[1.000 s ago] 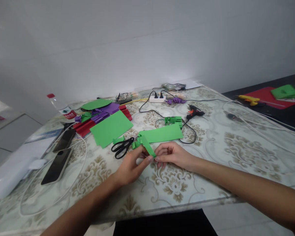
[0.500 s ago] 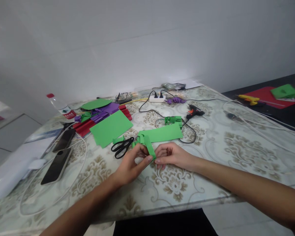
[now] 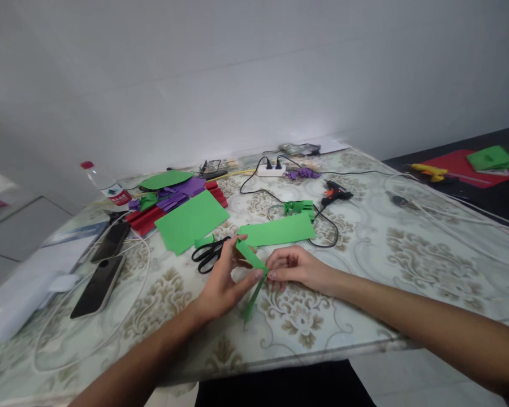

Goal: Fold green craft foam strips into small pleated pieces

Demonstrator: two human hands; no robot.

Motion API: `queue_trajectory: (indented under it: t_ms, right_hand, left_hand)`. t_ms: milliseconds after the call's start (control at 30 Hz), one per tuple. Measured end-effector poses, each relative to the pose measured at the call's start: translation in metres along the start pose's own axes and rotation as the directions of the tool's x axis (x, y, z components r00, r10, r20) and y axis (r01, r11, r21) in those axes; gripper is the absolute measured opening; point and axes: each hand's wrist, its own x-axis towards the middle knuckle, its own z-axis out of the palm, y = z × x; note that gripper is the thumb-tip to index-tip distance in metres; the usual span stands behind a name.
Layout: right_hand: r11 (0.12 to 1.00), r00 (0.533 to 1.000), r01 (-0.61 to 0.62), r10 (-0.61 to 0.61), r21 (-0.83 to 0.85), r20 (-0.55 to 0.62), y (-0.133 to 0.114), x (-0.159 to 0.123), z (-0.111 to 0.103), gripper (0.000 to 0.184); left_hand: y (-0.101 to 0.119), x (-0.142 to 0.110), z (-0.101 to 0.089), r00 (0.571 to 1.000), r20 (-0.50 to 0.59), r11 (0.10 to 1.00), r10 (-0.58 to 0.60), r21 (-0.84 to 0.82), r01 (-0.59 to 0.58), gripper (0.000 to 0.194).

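My left hand (image 3: pixel 223 285) and my right hand (image 3: pixel 294 267) meet over the near middle of the patterned table (image 3: pixel 365 271). Both pinch a narrow green paper strip (image 3: pixel 251 257), which is creased between them; one end points up and left, the other hangs down toward me. Just beyond lies a long green sheet (image 3: pixel 280 230), and black scissors (image 3: pixel 210 254) rest to the left of my left hand.
A larger green sheet (image 3: pixel 189 220) lies by red and purple paper (image 3: pixel 173 200). Two phones (image 3: pixel 102 265) and white cables sit at left, a water bottle (image 3: pixel 106 183) behind. A glue gun (image 3: pixel 335 193), power strip (image 3: pixel 271 169) and black cord are at the back.
The green strip has unfolded: a lower end now hangs down below my fingers. My left fingers have spread upward along the strip. My right hand has stayed put.
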Motion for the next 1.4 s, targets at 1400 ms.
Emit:
queue_trajectory:
  t_ms: [1400]
  right_hand:
    - [0.971, 0.975, 0.149, -0.176, -0.189, -0.138, 0.009, 0.002, 0.003, 0.044]
  left_hand:
    - [0.008, 0.004, -0.002, 0.917, -0.019, 0.793, 0.398, 0.51, -0.333, 0.005]
